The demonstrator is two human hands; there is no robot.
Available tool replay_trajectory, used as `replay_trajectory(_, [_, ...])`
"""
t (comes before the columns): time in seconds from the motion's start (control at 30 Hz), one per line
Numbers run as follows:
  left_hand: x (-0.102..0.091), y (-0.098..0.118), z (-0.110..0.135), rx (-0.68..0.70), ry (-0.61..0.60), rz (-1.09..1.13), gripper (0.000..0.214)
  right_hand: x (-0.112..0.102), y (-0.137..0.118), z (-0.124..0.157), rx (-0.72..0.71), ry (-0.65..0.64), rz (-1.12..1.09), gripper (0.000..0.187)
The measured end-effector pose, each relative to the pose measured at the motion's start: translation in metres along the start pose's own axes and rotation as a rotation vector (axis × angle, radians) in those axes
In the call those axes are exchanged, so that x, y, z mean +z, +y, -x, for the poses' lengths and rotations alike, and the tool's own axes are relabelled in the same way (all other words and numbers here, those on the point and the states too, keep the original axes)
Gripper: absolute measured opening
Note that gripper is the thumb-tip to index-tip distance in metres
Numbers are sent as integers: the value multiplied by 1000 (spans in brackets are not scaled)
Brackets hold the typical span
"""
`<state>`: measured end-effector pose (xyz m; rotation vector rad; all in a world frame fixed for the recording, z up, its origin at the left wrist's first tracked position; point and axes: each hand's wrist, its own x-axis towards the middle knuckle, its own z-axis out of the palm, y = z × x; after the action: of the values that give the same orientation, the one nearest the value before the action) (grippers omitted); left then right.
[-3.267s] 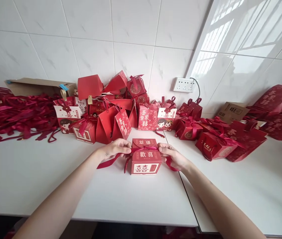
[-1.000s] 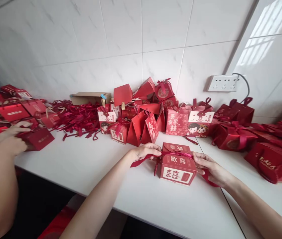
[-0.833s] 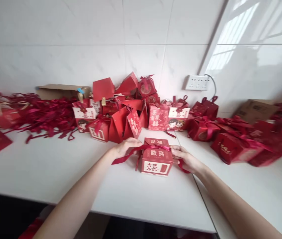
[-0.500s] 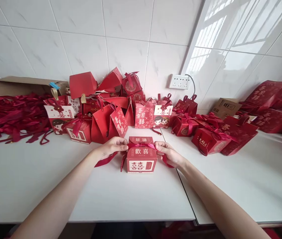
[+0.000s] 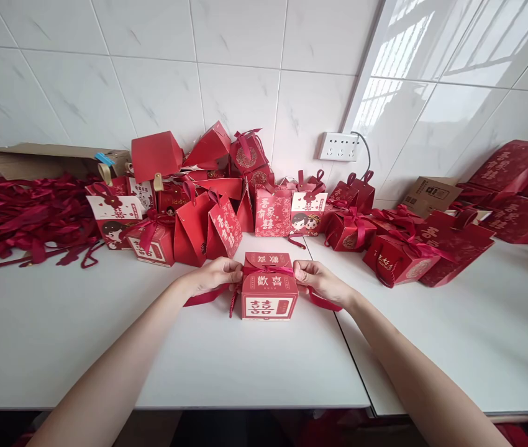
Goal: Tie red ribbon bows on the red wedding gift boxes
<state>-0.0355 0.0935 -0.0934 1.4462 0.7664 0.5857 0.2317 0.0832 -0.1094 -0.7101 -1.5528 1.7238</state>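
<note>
A small red gift box (image 5: pixel 270 299) with gold and white lettering stands upright on the white table in front of me. Across its top runs a dark red ribbon (image 5: pixel 271 269), knotted or crossed near the middle. At the box's left side my left hand (image 5: pixel 217 275) pinches the ribbon between thumb and fingers, and a loose tail hangs below it. My right hand (image 5: pixel 320 282) grips the ribbon's other side at the box's right edge, its tail looping onto the table. A twisted red cord (image 5: pixel 232 304) dangles by the box's left side.
Finished-looking red boxes and bags (image 5: pixel 273 212) line the wall. Loose ribbons (image 5: pixel 31 214) are heaped at left beside a cardboard box (image 5: pixel 59 160). More bags (image 5: pixel 510 167) are stacked at right. A seam (image 5: pixel 350 347) splits the table; a power socket (image 5: pixel 338 147) hangs above.
The ribbon over the box top lies flatter and tighter than before. Both hands keep their grip at the box's sides. The view has shifted slightly, and a hand at the far right is gone.
</note>
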Motion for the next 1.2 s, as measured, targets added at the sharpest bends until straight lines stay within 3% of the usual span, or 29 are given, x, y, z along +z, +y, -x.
replay_trajectory(0.63, [3,2,1,6,-28,6,45,7,1,-2,31,-75,-129,41])
replay_trajectory(0.97, [6,5,1,8,-2,-161,55,6,3,-1,31,-53,-130,39])
replay_trajectory(1.1, [3,20,4,-29,60,-335,50,6,4,1,30,-68,-150,42])
replay_trajectory(1.2, [2,48,11,-90,118,-580,34,5,7,3,57,-44,-140,41])
